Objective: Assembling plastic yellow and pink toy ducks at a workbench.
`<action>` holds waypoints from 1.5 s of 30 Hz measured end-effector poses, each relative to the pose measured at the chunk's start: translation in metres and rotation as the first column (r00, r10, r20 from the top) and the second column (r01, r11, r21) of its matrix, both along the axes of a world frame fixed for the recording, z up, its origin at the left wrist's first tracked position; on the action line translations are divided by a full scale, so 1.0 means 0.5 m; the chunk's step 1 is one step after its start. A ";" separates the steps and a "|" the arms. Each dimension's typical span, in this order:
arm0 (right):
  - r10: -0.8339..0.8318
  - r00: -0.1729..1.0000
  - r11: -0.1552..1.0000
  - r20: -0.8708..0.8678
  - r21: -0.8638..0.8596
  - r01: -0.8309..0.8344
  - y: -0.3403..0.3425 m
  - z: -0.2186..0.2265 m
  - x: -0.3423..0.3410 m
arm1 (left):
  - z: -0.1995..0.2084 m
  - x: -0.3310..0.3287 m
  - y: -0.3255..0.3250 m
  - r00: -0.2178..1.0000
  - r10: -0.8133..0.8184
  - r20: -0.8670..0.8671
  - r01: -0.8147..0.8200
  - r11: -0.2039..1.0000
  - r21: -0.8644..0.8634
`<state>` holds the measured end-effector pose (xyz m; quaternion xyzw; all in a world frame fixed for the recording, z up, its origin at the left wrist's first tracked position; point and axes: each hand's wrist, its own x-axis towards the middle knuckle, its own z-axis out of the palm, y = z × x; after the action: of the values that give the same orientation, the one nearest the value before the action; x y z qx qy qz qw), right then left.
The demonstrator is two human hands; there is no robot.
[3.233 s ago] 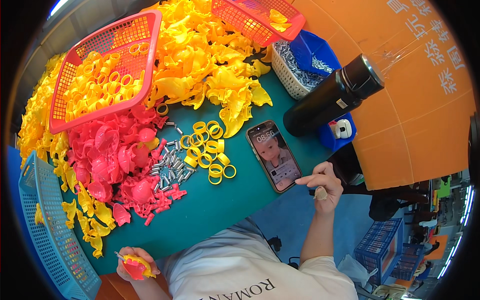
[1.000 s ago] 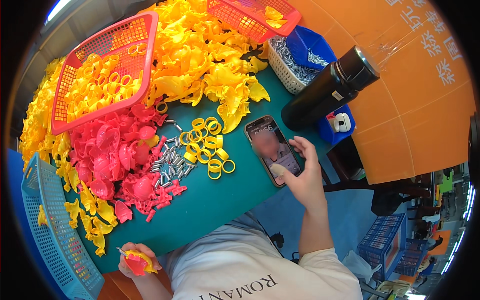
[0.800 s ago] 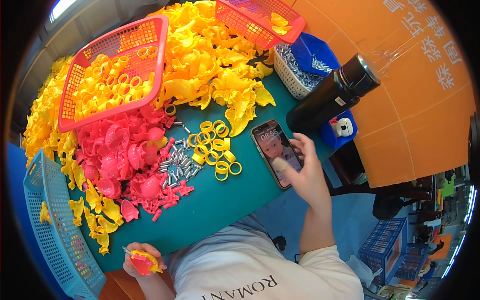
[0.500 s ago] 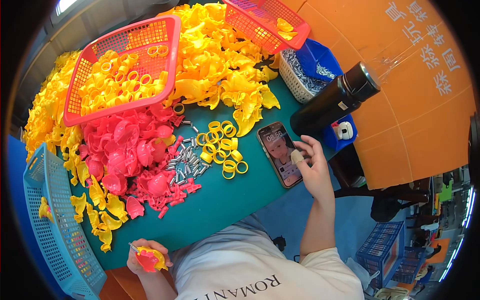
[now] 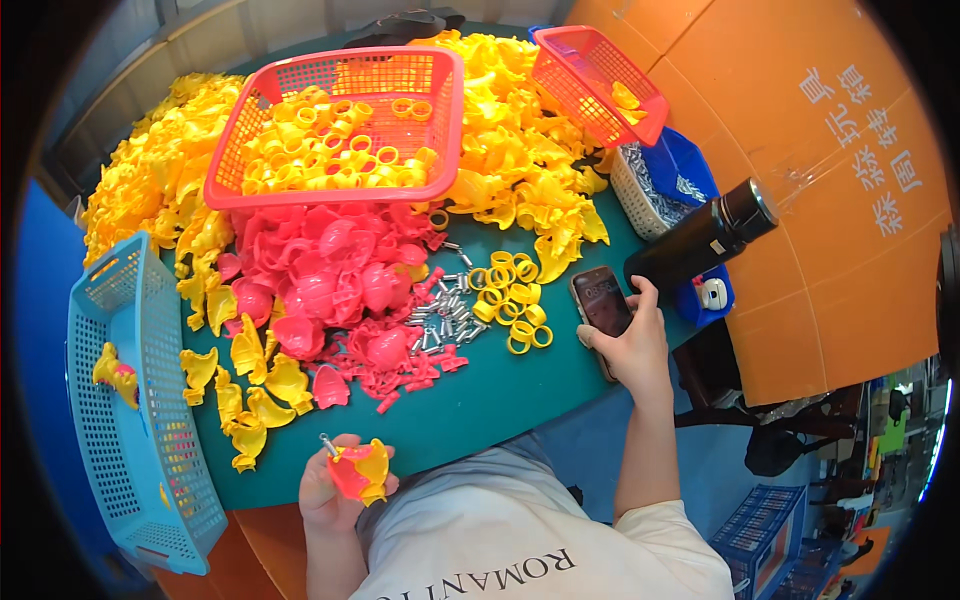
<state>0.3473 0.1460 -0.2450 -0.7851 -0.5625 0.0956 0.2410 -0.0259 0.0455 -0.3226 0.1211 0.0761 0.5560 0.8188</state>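
My left hand (image 5: pixel 330 492) is closed around a pink and yellow plastic toy part (image 5: pixel 360 470), near the table's front edge. A metal pin sticks up from that part. On the right, my right hand (image 5: pixel 640 345) spans a phone (image 5: pixel 602 305), with the thumb at its left edge and fingers at its right edge. The phone's screen is dim. Left of it lie loose yellow rings (image 5: pixel 510 300) and small metal pins (image 5: pixel 446 318). Beyond my left hand is a heap of pink shells and small pink pieces (image 5: pixel 345 275).
A red basket (image 5: pixel 335 198) of yellow rings stands among yellow shell pieces (image 5: pixel 160 150). A blue basket (image 5: pixel 100 420) is at the left edge. A black bottle (image 5: pixel 700 238), a white basket (image 5: pixel 640 205) of metal pins, and an orange box (image 5: pixel 800 220) stand to the right.
The whole view has shifted, so the table sits lower and farther right. The phone's screen has gone from bright to dim. My right thumb has moved from over the screen to the phone's edge.
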 end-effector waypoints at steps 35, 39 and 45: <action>0.742 0.670 0.610 -0.007 0.420 -0.672 0.006 -0.085 -0.233 | 0.098 0.084 0.026 0.932 -0.121 -0.342 0.032 0.967 -0.255; 0.737 0.674 0.631 -0.053 0.410 -0.658 0.001 -0.072 -0.224 | 0.094 0.045 0.007 0.931 -0.054 -0.362 -0.011 0.984 -0.176; 0.679 0.716 0.689 -0.163 0.477 -0.545 0.012 -0.033 -0.191 | 0.090 0.017 0.001 0.916 0.066 -0.395 -0.149 0.972 -0.182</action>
<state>0.2520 0.1522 -0.2614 -0.4548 -0.7536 0.1843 0.4372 -0.0173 0.0458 -0.2775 0.1374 0.3005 0.5544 0.7639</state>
